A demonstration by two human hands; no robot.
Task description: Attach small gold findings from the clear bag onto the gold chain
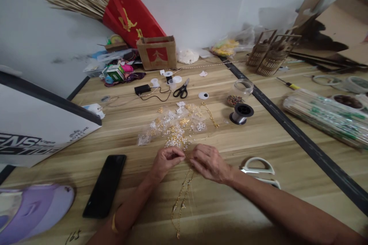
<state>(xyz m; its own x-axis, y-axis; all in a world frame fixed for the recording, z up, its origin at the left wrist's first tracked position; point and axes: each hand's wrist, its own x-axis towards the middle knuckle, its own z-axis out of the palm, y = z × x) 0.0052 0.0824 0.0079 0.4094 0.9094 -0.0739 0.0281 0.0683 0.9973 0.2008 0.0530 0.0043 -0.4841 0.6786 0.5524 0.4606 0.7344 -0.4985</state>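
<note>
My left hand [166, 162] and my right hand [209, 162] meet at the middle of the wooden table [129, 130], fingers pinched together on the top end of a gold beaded chain [181, 199]. The chain trails down the table toward me between my forearms. Just beyond my fingertips lies a heap of small gold and silver charms [176, 127] in clear packets.
A black phone [105, 184] lies left of my left arm, white-handled scissors [258, 170] right of my right hand. Farther back are a wire spool [241, 113], a bead jar [239, 92], black scissors [181, 90], a brown paper bag [157, 52]. A white box [37, 122] stands left.
</note>
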